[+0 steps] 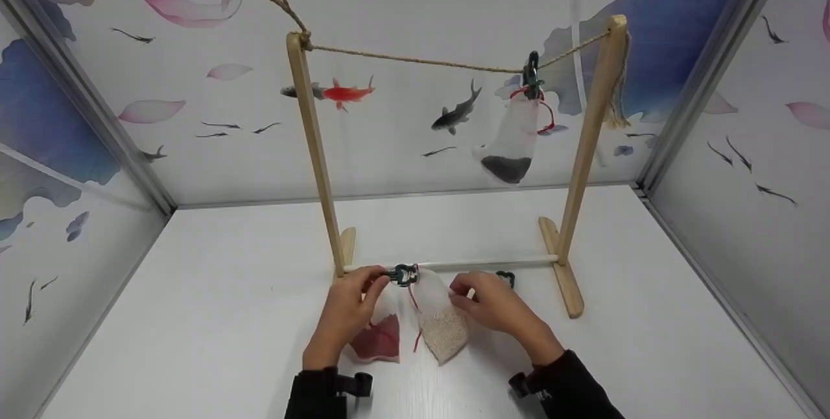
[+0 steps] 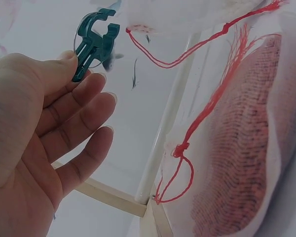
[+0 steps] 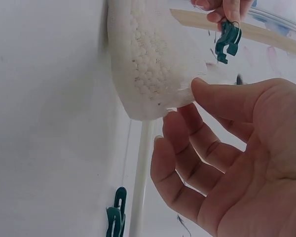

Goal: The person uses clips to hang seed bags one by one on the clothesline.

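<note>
Two grips: left fingers (image 2: 84,119) pinch a green clip (image 2: 94,43), right fingers (image 3: 176,131) seemingly a pale bag (image 3: 148,59); only head view shows rope (image 1: 415,60).

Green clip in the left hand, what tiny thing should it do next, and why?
Maybe slip the clip over the top of the pale bag: the left hand pinches the clip close by, its jaws are empty, the right hand holds the bag's edge, and another bag already hangs clipped to the rope.

Blk L slv (image 1: 316,394) & R slv (image 1: 579,388), ea. w/ blk wrist cam (image 1: 360,384), pale mark (image 1: 544,395) on R.
</note>
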Demonstrator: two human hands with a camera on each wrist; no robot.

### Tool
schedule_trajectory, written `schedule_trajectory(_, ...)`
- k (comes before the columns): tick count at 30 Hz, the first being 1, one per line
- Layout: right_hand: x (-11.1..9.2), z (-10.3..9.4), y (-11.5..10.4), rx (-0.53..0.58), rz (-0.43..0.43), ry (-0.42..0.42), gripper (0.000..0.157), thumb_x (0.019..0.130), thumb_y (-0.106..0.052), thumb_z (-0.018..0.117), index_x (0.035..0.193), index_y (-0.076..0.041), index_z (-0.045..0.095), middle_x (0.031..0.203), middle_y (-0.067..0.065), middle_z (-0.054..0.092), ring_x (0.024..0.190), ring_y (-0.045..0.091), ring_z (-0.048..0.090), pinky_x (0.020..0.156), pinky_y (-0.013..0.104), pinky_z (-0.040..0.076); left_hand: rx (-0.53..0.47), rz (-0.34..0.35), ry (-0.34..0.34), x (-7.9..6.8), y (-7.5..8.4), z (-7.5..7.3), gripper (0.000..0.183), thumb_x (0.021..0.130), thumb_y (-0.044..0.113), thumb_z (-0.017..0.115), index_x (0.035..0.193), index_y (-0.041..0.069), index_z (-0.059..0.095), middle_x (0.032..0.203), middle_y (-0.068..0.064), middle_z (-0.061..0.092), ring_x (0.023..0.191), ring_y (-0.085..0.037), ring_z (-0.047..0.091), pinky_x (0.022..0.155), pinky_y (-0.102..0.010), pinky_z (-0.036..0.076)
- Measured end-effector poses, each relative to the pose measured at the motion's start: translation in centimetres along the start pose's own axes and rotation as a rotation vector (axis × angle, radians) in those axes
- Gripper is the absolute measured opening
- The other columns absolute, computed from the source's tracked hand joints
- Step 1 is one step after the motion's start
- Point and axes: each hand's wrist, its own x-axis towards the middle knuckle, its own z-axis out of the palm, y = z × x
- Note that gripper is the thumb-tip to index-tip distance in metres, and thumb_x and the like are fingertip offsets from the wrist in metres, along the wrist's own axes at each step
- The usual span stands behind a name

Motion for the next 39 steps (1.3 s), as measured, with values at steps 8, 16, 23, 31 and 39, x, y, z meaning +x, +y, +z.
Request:
schedule_trajectory(8, 0.0, -0.5, -0.3, -0.006, 0.037, 0.067, 0.008, 0.098, -0.009, 0.067, 0.093, -0.014, 0.071, 0.088, -0.006, 0.066, 0.074, 0.009, 0.059, 0.067, 0.029, 0.05, 0.001, -0.016, -0.003, 0.0, 0.1, -0.2, 0.021, 0.103, 0.025, 0.062, 0.113, 0.009, 0.072, 0.098, 0.002, 0.071, 0.088, -0.013, 0.066, 0.076, -0.035, 0.056)
schedule_trajectory(16, -0.1, -1.2, -0.4, -0.012, 0.02, 0.135, 0.004, 0.098, -0.01, 0.068, 0.099, -0.011, 0.072, 0.092, -0.005, 0.069, 0.075, 0.009, 0.061, 0.067, 0.028, 0.052, 0.0, -0.034, -0.009, 0.0, 0.1, -0.3, 0.022, 0.103, 0.027, 0.061, 0.113, 0.011, 0.072, 0.102, 0.001, 0.072, 0.091, -0.014, 0.068, 0.079, -0.037, 0.057)
schedule_trajectory(23, -0.2, -1.7, -0.5, -0.005, 0.004, 0.183, 0.004, 0.097, -0.01, 0.07, 0.1, -0.012, 0.072, 0.093, -0.002, 0.07, 0.08, 0.015, 0.063, 0.07, 0.029, 0.054, -0.003, -0.031, 0.024, 0.1, 0.0, -0.2, 0.019, 0.102, 0.026, 0.064, 0.112, 0.012, 0.072, 0.101, 0.003, 0.071, 0.087, -0.012, 0.066, 0.074, -0.032, 0.055)
schedule_trajectory(31, -0.2, -2.2, -0.7, 0.019, -0.006, 0.255, 0.007, 0.095, -0.006, 0.072, 0.099, -0.011, 0.072, 0.092, -0.002, 0.07, 0.071, 0.01, 0.06, 0.064, 0.027, 0.053, 0.007, -0.011, 0.071, 0.1, 0.1, -0.4, 0.02, 0.101, 0.025, 0.066, 0.113, 0.011, 0.071, 0.096, 0.006, 0.07, 0.081, -0.01, 0.063, 0.066, -0.027, 0.052)
schedule_trajectory(39, -0.1, -2.8, -1.2, 0.086, 0.007, 0.344, 0.008, 0.095, -0.006, 0.071, 0.1, -0.011, 0.072, 0.092, -0.001, 0.07, 0.069, 0.012, 0.059, 0.062, 0.026, 0.053, -0.002, -0.018, 0.092, 0.1, 0.1, -0.7, 0.02, 0.101, 0.025, 0.066, 0.115, 0.011, 0.07, 0.095, 0.007, 0.07, 0.081, -0.007, 0.063, 0.068, -0.027, 0.053)
